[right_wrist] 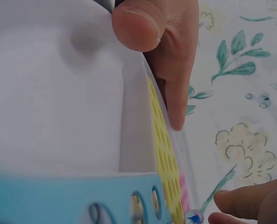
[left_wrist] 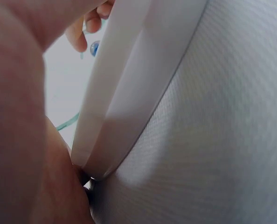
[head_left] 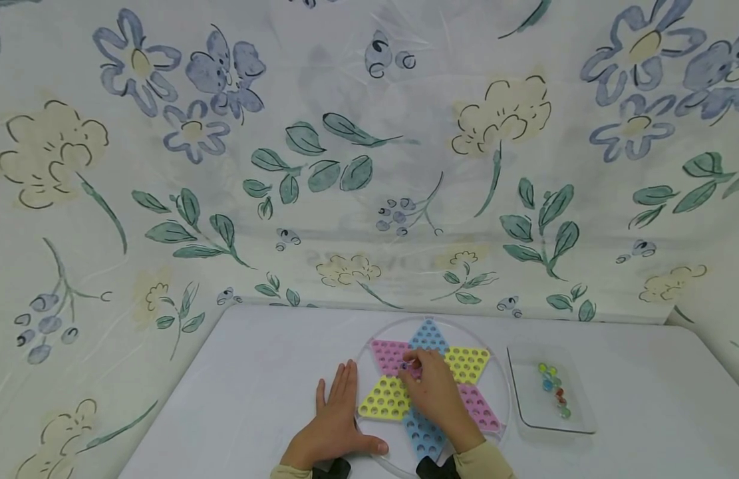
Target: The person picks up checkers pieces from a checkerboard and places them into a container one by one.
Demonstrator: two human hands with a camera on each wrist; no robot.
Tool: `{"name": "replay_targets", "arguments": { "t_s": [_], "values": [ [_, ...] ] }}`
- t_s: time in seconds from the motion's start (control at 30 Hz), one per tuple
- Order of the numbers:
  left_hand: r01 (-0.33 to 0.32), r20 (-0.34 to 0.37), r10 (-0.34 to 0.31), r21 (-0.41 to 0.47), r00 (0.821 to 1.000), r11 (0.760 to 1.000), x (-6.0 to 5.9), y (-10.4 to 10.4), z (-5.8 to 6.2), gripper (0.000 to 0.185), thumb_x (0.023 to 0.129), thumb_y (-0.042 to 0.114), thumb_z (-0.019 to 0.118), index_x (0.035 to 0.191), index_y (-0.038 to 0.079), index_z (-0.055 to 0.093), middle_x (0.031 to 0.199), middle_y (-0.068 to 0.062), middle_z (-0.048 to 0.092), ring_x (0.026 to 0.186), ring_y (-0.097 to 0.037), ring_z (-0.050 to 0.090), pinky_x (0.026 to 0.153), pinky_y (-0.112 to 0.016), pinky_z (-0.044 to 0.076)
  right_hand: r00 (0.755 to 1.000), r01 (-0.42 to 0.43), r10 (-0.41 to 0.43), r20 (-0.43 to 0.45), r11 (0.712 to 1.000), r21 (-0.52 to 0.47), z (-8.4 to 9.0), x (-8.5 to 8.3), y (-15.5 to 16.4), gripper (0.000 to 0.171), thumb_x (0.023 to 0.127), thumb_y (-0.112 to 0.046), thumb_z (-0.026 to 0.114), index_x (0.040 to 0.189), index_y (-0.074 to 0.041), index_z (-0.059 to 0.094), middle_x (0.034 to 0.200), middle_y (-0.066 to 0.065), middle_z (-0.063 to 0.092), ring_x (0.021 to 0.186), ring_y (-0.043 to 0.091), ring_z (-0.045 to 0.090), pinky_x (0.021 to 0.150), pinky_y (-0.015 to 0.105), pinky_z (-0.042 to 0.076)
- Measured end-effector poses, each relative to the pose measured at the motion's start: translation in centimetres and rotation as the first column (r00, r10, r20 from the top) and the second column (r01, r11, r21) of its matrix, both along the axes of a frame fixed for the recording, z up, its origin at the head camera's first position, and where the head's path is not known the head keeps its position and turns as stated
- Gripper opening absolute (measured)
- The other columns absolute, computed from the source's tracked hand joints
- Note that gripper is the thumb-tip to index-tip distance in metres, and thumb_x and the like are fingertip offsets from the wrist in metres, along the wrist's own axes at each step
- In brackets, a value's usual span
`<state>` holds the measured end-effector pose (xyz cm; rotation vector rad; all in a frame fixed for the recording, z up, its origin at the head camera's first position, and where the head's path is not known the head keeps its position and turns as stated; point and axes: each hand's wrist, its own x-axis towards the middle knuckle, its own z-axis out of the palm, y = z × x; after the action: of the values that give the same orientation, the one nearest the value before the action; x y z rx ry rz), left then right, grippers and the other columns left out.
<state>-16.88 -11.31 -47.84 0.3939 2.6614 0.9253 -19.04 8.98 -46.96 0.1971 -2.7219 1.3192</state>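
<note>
A round white Chinese checkers board (head_left: 378, 342) lies on the table, its six-pointed star of holes coloured pink, blue and yellow. My left hand (head_left: 336, 426) rests on the board's left edge, fingers straight and thumb spread along the near rim. Over the star's upper-left part, my right hand (head_left: 432, 386) holds a clear glass marble with a blue swirl (head_left: 404, 365) at the tips of its bent thumb and index finger. The right wrist view shows this marble (right_wrist: 194, 216) right at the fingertips, close to the pink holes. From the left wrist, the board's rim (left_wrist: 115, 84) partly hides it.
Right of the board stands a clear plastic tray (head_left: 525, 412) with several green, blue and red marbles (head_left: 555, 388) inside. White sheeting printed with flowers and leaves rises behind the white table (head_left: 267, 346) and along its sides.
</note>
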Motion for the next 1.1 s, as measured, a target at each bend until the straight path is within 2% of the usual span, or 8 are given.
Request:
{"name": "replay_targets", "arguments": {
  "t_s": [0.3, 0.67, 0.93, 1.1],
  "values": [
    [0.000, -0.003, 0.000, 0.000, 1.000, 1.000, 0.03, 0.02, 0.12, 0.144, 0.065, 0.061, 0.087, 0.156, -0.012, 0.004, 0.165, -0.027, 0.002, 0.153, -0.042, -0.004, 0.113, -0.066, -0.011, 0.999, -0.027, 0.027, 0.023, 0.999, 0.032, -0.12, -0.08, 0.04, 0.024, 0.091, -0.013, 0.072, 0.113, -0.005, 0.068, 0.097, 0.003, 0.057, 0.089, 0.015, 0.053, 0.075, 0.033, 0.048],
    [-0.004, 0.009, 0.004, 0.013, 1.000, 1.000, 0.11, 0.09, 0.22, 0.143, 0.066, 0.059, 0.088, 0.156, -0.012, 0.003, 0.165, -0.027, 0.001, 0.153, -0.042, -0.005, 0.113, -0.066, -0.012, 0.999, -0.048, 0.048, 0.003, 0.996, 0.073, -0.23, -0.24, 0.11, 0.026, 0.090, -0.011, 0.072, 0.115, -0.003, 0.067, 0.097, 0.004, 0.057, 0.088, 0.016, 0.053, 0.076, 0.035, 0.049],
    [0.000, 0.002, 0.000, 0.013, 1.000, 1.000, 0.02, -0.06, -0.13, 0.144, 0.065, 0.062, 0.087, 0.156, -0.011, 0.002, 0.165, -0.026, 0.000, 0.153, -0.041, -0.006, 0.113, -0.065, -0.012, 0.998, -0.028, 0.023, 0.054, 0.994, 0.103, -0.18, -0.61, -0.15, 0.020, 0.091, -0.010, 0.072, 0.110, -0.004, 0.069, 0.092, 0.003, 0.054, 0.082, 0.015, 0.050, 0.070, 0.033, 0.046],
    [0.004, -0.003, -0.004, 0.002, 1.000, 1.000, -0.05, -0.15, -0.24, 0.144, 0.066, 0.063, 0.086, 0.157, -0.010, 0.002, 0.166, -0.026, 0.001, 0.153, -0.040, -0.005, 0.113, -0.066, -0.011, 0.999, -0.034, 0.028, 0.046, 0.990, 0.137, -0.16, -0.80, -0.23, 0.018, 0.091, -0.009, 0.071, 0.108, -0.004, 0.068, 0.091, 0.003, 0.054, 0.081, 0.015, 0.049, 0.070, 0.032, 0.045]
  ]
}}
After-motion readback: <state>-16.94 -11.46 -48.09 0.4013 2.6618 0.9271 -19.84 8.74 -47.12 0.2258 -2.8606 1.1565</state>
